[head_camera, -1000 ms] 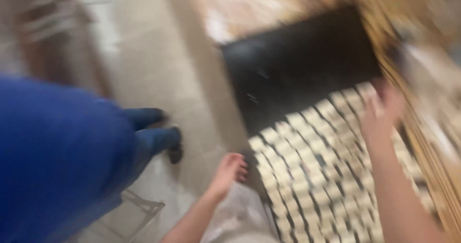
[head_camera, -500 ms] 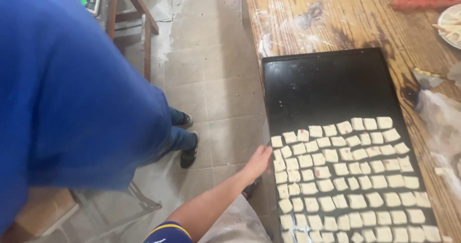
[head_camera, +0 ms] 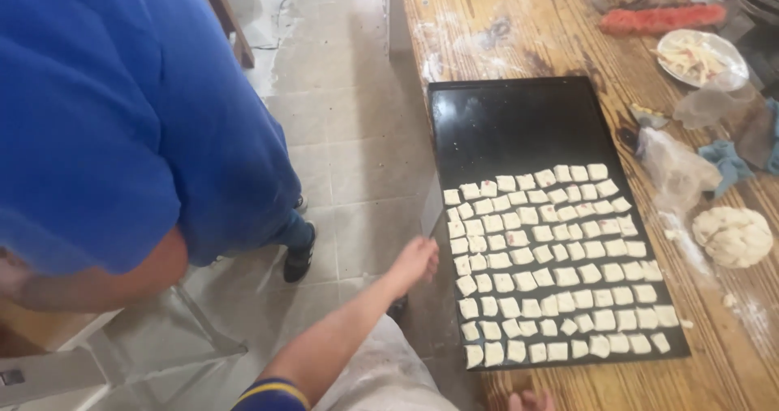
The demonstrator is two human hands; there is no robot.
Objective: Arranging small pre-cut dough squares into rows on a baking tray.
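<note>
Left hand (head_camera: 415, 258): reaches out over the floor to the long left edge of the tray; the fingers are loosely curled, close together, holding nothing; whether they touch the tray rim cannot be told.
Right hand (head_camera: 529, 399): only a few fingertips show at the bottom edge of the view, on the bench just below the tray's near edge; how wide they spread cannot be told.
Tray (head_camera: 519, 123): flat black baking tray lying on the wooden bench (head_camera: 519, 30), its long left side along the bench's left edge; the far part is bare.
Dough squares (head_camera: 552, 261): many small pale pieces in tidy rows, filling the near half of the tray; a few show a reddish speck.
Dough ball (head_camera: 733, 236): a pale lump on the bench, right of the tray, near scattered flour.
Plastic wrap (head_camera: 673, 167): crumpled clear sheet just beside the tray's right edge.
Plate (head_camera: 702, 56): small white plate with pale strips, toward the far right of the bench.
Red strip (head_camera: 661, 18): long red thing lying beyond the plate.
Blue cloth (head_camera: 729, 159): bunched near the right edge.
Other person (head_camera: 105, 119): stands on the tiled floor (head_camera: 349, 127) left of the bench, in a blue shirt and dark shoes.
</note>
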